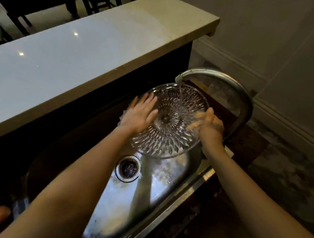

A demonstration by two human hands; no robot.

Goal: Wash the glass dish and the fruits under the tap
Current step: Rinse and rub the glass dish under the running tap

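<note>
Dish-washing step: your right hand (211, 127) is clamped on the glass dish (168, 120) rim under the tap (222, 80), mid-frame. Left hand (140, 113) rubs inside, fingers spread flat, gripping nothing. Next, turn the dish to rinse it all; no fruits visible.

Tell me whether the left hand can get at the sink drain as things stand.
Probably yes. The left hand lies flat inside the glass dish, while the drain sits uncovered below and nearer the person; nothing visible blocks the way.

Glass dish (168, 120) under tap (215, 81), over sink (153, 186) | left hand (140, 114) flat at 9 o'clock | right hand (209, 124) gripping rim at 3 o'clock
</note>
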